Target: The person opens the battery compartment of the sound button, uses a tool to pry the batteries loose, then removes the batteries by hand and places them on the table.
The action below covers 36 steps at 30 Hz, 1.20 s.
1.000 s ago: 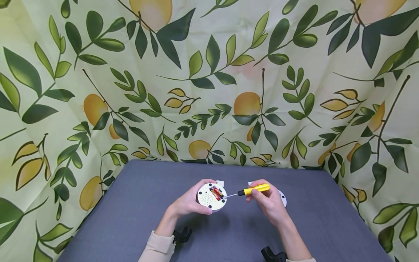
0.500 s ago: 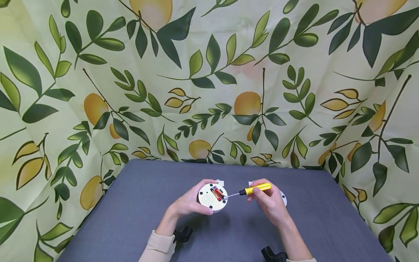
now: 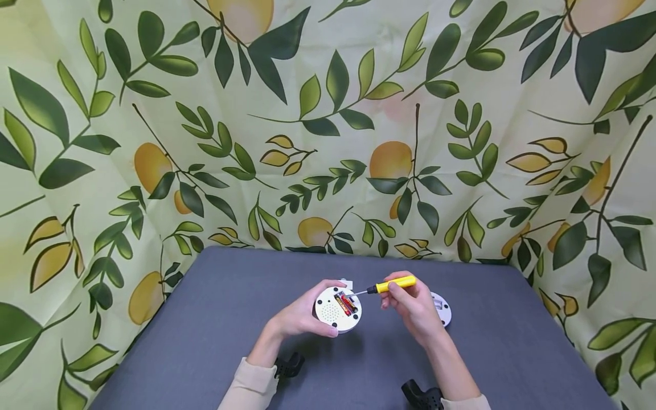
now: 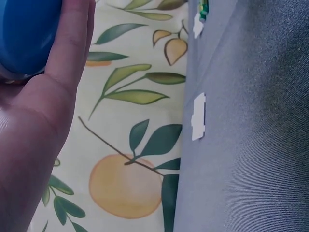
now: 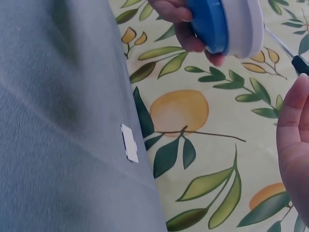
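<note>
My left hand (image 3: 307,316) grips a round device (image 3: 330,312) by its rim, above the table. Its white underside, tilted up, has dark feet, a patch of small holes and an uncovered battery compartment with red batteries (image 3: 344,302) in it. The far side is blue, as the blue dome (image 5: 207,24) in the right wrist view shows. My right hand (image 3: 412,307) holds a screwdriver (image 3: 394,285) by its yellow handle. The metal tip reaches the upper end of the compartment; whether it touches a battery is too small to tell.
On the grey table (image 3: 230,296), a second round white thing (image 3: 442,308) lies partly behind my right hand. A flat white piece (image 4: 198,116) lies apart, and near it a partly cut-off green object (image 4: 203,8). A leaf-patterned cloth (image 3: 328,142) walls the table's back and sides.
The screwdriver tip has moved from the compartment's right side up to its upper end. My right hand has shifted slightly left and up. My left hand keeps its grip on the device.
</note>
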### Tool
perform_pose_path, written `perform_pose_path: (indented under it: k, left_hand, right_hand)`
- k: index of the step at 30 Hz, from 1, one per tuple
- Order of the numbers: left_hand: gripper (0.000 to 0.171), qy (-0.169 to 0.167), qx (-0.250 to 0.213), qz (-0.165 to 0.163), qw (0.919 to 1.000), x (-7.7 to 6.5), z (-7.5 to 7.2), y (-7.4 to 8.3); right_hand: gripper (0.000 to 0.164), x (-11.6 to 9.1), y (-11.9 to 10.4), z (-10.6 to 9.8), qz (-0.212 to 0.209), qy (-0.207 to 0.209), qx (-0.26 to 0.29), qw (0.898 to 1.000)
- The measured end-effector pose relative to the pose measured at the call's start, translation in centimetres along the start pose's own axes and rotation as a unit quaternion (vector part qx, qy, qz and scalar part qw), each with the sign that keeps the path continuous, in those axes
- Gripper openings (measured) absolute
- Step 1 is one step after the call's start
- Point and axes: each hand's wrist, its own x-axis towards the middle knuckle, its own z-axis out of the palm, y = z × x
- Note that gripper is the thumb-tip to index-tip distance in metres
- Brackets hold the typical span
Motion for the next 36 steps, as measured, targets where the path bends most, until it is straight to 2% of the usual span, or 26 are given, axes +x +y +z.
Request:
perform_pose_path:
  k: [10,17,27,36]
  left_hand:
    - [0.083,-0.008,0.008,-0.001,0.9999,0.1,0.2,0.0]
    - [0.083,-0.017,0.011,-0.009,0.9997,0.2,0.4,-0.1]
    - [0.084,-0.028,-0.005,-0.025,0.9993,0.1,0.6,-0.2]
    - [0.083,-0.051,-0.003,-0.025,0.9984,0.2,0.6,0.1]
  right_hand:
    - [0.008,1.1,0.9,1.4,0.066,0.072,-0.027,0.995]
    - [0.018,1.7,1.6,1.9,0.069,0.114,-0.012,0.991]
    - [0.010,1.5,2.3,1.4,0.053,0.062,0.011,0.997]
    - [0.010,1.7,2.3,1.1,0.026,0.040,0.018,0.999]
